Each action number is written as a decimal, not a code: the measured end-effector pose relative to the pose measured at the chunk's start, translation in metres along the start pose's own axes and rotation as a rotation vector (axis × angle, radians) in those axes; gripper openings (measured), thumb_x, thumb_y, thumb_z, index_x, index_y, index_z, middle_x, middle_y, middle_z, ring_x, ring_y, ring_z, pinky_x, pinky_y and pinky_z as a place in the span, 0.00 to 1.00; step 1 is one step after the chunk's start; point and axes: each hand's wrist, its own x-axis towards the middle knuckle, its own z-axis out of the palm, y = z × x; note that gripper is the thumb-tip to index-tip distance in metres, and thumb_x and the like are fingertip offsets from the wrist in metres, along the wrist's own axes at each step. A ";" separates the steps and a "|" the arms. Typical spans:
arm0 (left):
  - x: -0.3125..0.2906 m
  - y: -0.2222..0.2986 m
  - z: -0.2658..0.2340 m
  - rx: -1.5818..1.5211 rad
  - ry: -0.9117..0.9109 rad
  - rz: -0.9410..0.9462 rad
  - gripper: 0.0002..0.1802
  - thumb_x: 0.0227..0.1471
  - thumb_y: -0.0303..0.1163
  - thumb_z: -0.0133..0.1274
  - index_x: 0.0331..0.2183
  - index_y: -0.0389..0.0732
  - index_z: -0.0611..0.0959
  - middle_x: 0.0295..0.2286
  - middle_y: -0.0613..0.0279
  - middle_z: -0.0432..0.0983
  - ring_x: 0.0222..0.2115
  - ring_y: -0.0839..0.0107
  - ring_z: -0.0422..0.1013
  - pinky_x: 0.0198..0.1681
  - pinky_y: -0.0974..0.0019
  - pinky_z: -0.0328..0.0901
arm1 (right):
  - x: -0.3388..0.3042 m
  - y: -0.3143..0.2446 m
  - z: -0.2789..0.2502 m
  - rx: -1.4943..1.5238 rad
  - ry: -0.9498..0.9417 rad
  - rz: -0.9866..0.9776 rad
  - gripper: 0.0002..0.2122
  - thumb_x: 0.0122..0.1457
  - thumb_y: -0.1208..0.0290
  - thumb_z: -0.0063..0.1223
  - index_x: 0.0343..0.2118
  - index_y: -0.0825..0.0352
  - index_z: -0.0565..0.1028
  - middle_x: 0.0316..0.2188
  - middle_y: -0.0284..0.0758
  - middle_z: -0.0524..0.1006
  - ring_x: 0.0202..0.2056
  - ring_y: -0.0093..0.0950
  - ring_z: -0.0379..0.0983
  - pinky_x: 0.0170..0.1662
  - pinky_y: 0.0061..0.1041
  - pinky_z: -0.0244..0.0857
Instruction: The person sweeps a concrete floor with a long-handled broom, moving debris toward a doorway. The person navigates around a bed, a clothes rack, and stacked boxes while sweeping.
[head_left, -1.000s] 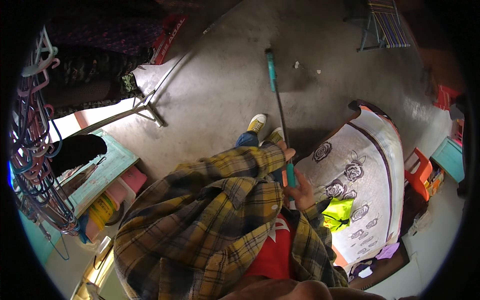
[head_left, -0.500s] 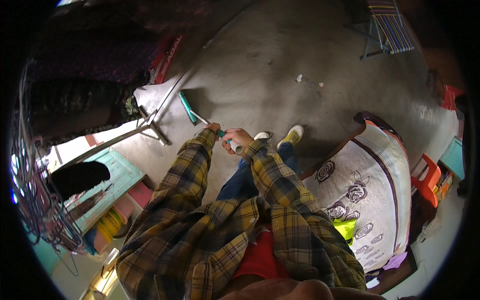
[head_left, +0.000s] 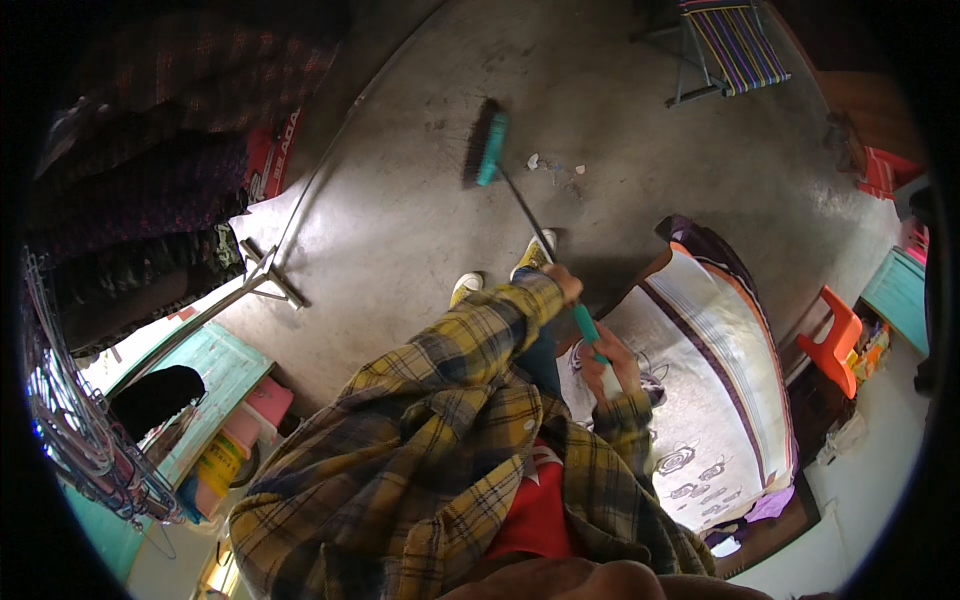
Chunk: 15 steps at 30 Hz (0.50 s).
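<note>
A broom with a teal head point(head_left: 492, 148) and dark bristles is held out in front of me, its head over the concrete floor; whether the bristles touch the floor I cannot tell. Its thin stick slants down to a teal grip with a white end. My left hand point(head_left: 565, 284) is wrapped around the stick, just above the teal grip. Farther down, my right hand point(head_left: 614, 362) closes around the grip near its white end. Small pale scraps point(head_left: 534, 161) lie on the floor to the right of the broom head.
A bed point(head_left: 715, 340) with a rose-patterned cover stands close on my right. Dark clothes point(head_left: 150, 190) hang at the left, above a metal rack foot point(head_left: 268, 275). A striped folding chair point(head_left: 738, 45) is at the far right; an orange chair point(head_left: 832, 340) stands beyond the bed.
The broom head has swung from the left toward the middle, near the scraps. Both hands have moved right with the stick, now farther apart. My feet have shifted left in the view.
</note>
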 end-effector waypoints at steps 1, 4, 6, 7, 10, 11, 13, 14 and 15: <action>-0.001 0.026 0.012 -0.264 0.039 -0.174 0.17 0.35 0.40 0.50 0.18 0.33 0.80 0.18 0.49 0.74 0.20 0.60 0.71 0.23 0.55 0.64 | -0.018 -0.008 0.000 0.002 0.067 -0.050 0.23 0.52 0.80 0.41 0.53 0.68 0.56 0.23 0.34 0.63 0.22 0.22 0.59 0.24 0.19 0.58; -0.006 0.089 0.045 -0.197 0.288 -0.227 0.21 0.34 0.38 0.52 0.27 0.27 0.78 0.26 0.41 0.74 0.28 0.56 0.73 0.31 0.56 0.67 | -0.056 -0.025 0.003 0.033 0.192 -0.113 0.19 0.52 0.80 0.41 0.49 0.68 0.59 0.24 0.35 0.63 0.20 0.22 0.58 0.22 0.19 0.57; -0.005 0.101 0.046 -0.239 0.014 -0.158 0.29 0.41 0.37 0.49 0.40 0.23 0.68 0.33 0.39 0.72 0.36 0.52 0.71 0.36 0.54 0.66 | -0.070 -0.029 0.009 -0.206 0.330 -0.229 0.19 0.53 0.79 0.41 0.49 0.68 0.59 0.20 0.34 0.63 0.18 0.23 0.59 0.20 0.20 0.56; -0.006 0.106 0.051 -0.198 0.027 -0.134 0.29 0.41 0.38 0.49 0.41 0.23 0.67 0.32 0.39 0.72 0.37 0.52 0.71 0.36 0.53 0.66 | -0.079 -0.032 0.014 -0.285 0.338 -0.202 0.21 0.53 0.78 0.41 0.52 0.68 0.57 0.19 0.35 0.63 0.17 0.24 0.59 0.19 0.21 0.56; -0.012 0.100 0.059 -0.195 0.137 -0.053 0.29 0.40 0.39 0.49 0.40 0.24 0.68 0.31 0.37 0.71 0.35 0.48 0.70 0.35 0.51 0.65 | -0.096 -0.034 0.036 -0.378 0.309 -0.247 0.26 0.53 0.78 0.41 0.57 0.69 0.53 0.20 0.38 0.67 0.18 0.24 0.61 0.22 0.22 0.58; -0.013 0.095 0.057 -0.214 0.174 -0.021 0.29 0.40 0.40 0.49 0.39 0.24 0.69 0.30 0.37 0.71 0.34 0.47 0.70 0.35 0.50 0.65 | -0.097 -0.034 0.044 -0.361 0.354 -0.239 0.26 0.53 0.77 0.40 0.57 0.69 0.53 0.21 0.38 0.67 0.19 0.24 0.61 0.23 0.22 0.59; -0.009 0.079 0.038 -0.233 0.186 0.060 0.28 0.40 0.42 0.49 0.37 0.26 0.70 0.30 0.36 0.71 0.33 0.46 0.70 0.35 0.49 0.64 | -0.091 -0.037 0.058 -0.313 0.344 -0.231 0.26 0.53 0.77 0.40 0.57 0.69 0.53 0.24 0.39 0.69 0.20 0.24 0.62 0.25 0.22 0.59; -0.006 0.071 0.024 -0.258 0.188 0.097 0.25 0.39 0.41 0.49 0.34 0.27 0.71 0.27 0.39 0.70 0.29 0.48 0.69 0.31 0.50 0.64 | -0.079 -0.039 0.065 -0.285 0.289 -0.230 0.26 0.53 0.77 0.39 0.57 0.69 0.52 0.24 0.39 0.69 0.21 0.24 0.62 0.26 0.22 0.59; -0.004 0.064 0.009 -0.288 0.353 0.094 0.22 0.39 0.40 0.50 0.31 0.29 0.73 0.23 0.41 0.70 0.25 0.51 0.69 0.27 0.51 0.63 | -0.066 -0.042 0.071 -0.260 0.232 -0.229 0.27 0.53 0.76 0.39 0.58 0.68 0.52 0.25 0.39 0.69 0.22 0.24 0.62 0.26 0.21 0.60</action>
